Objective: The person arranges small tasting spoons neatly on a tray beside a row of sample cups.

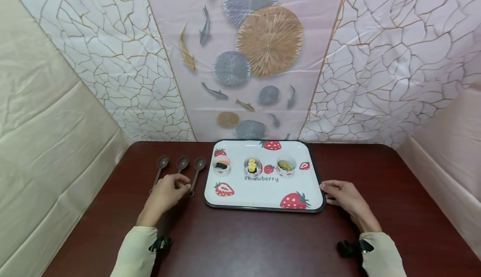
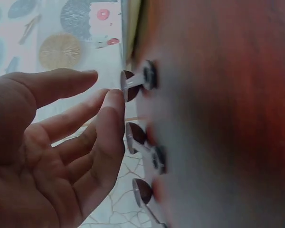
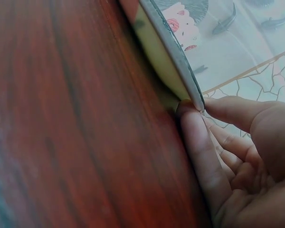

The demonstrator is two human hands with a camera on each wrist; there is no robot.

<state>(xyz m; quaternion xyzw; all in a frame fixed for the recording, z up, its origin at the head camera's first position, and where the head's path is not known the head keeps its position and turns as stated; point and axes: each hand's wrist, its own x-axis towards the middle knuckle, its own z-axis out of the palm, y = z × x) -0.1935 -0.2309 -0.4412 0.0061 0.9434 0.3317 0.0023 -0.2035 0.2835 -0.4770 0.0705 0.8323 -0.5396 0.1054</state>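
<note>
Three small brown spoons lie in a row on the table: the left spoon (image 1: pixel 163 161), the middle spoon (image 1: pixel 182 163) and the right spoon (image 1: pixel 199 164). My left hand (image 1: pixel 167 193) hovers over their handles, covering most of the middle one, its fingers loosely bent with a gap below the thumb. Nothing is held there. My right hand (image 1: pixel 345 197) pinches the right rim of a white strawberry-print tray (image 1: pixel 248 195), thumb (image 3: pixel 237 111) on top and a finger (image 3: pixel 199 137) under the edge. On the tray stand a cup with orange-and-black food (image 1: pixel 221 166), one with yellow food (image 1: pixel 252 167) and one with green food (image 1: pixel 286 167).
The dark red-brown table (image 1: pixel 248 243) ends at a patterned cloth backdrop (image 1: pixel 240 81) close behind the tray. Pale cloth walls stand at the left (image 1: pixel 45 143) and right (image 1: pixel 447 143).
</note>
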